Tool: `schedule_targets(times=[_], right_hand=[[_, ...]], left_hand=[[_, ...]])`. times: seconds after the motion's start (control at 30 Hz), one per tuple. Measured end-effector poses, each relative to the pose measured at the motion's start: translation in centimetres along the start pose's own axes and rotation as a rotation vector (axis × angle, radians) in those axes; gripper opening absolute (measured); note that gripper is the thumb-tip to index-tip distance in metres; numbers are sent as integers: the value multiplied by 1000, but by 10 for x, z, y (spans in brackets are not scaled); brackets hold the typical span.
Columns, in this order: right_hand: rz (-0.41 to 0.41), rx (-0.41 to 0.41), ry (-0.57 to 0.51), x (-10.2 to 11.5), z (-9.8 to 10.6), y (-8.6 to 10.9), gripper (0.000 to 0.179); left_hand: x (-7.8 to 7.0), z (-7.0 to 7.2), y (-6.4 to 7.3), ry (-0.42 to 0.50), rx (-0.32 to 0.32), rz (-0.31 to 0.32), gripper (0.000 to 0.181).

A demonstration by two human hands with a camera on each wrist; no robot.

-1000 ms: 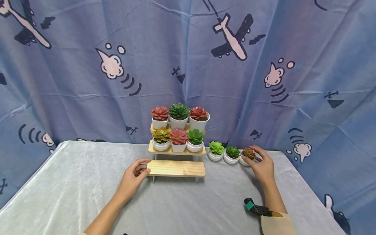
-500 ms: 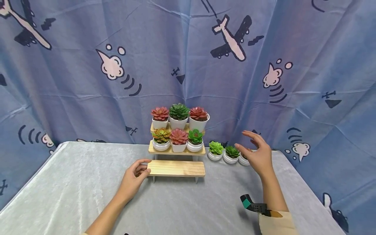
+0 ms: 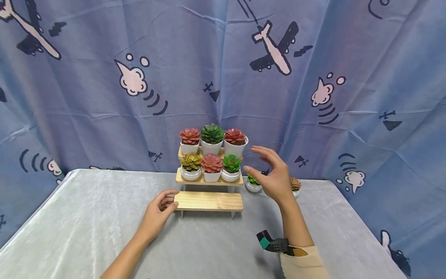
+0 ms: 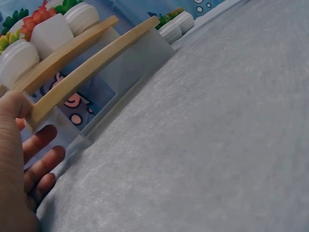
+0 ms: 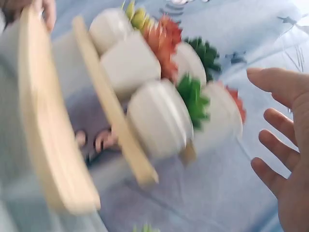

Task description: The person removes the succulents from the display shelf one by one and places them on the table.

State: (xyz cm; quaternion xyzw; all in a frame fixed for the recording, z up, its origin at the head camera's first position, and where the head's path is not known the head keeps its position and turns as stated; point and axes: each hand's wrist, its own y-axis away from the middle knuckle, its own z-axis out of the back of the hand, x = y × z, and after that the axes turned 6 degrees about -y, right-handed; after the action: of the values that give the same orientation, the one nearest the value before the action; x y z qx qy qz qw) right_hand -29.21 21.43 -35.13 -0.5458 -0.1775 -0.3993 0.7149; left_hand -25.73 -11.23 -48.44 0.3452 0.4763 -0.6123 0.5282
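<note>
My left hand grips the left end of the lowest wooden shelf, thumb at the front corner and index finger at the back corner. That shelf bears no pots. My right hand is in the air right of the tiered stand, thumb and fingers spread apart, holding nothing. Nearest to it are a light green potted succulent and the right end of the middle shelf. A reddish-brown potted succulent stands right of the hand; the dark green one between them is hidden behind it.
The middle shelf carries a yellow-orange succulent, a pink one and a green one. On the top shelf stand two red succulents and a dark green one. A printed blue curtain hangs behind the grey tablecloth.
My right hand has let go of the reddish-brown succulent's pot, risen and moved left toward the stand. My left hand has kept its grip on the lowest shelf.
</note>
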Motion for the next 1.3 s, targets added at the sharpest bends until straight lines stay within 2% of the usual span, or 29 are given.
schedule_targets(times=[0.2,0.37,0.57,0.7,0.87,1.1,1.3], right_hand=[[28,-43,-110,6,-24,3,50],[20,-50,-142,-2,-32,7,48],[1,-41,-128,-6,-37,6,48],[-8,-25,-119,-9,-46,9,48],[17,-9,-79,-15,-61,13,49],[72,-69,58,-27,-76,19,47],[97,-97,63,-28,-78,20,46]], left_hand=[[1,2,2,-8,6,3,30],[1,-3,-2,-3,15,-16,31],[0,-4,-5,3,-3,-1,31],[2,-1,-5,-5,5,0,32],[4,1,-4,-3,-1,-6,32],[5,2,-4,-13,-5,-17,32],[4,1,-4,-22,1,-26,32]])
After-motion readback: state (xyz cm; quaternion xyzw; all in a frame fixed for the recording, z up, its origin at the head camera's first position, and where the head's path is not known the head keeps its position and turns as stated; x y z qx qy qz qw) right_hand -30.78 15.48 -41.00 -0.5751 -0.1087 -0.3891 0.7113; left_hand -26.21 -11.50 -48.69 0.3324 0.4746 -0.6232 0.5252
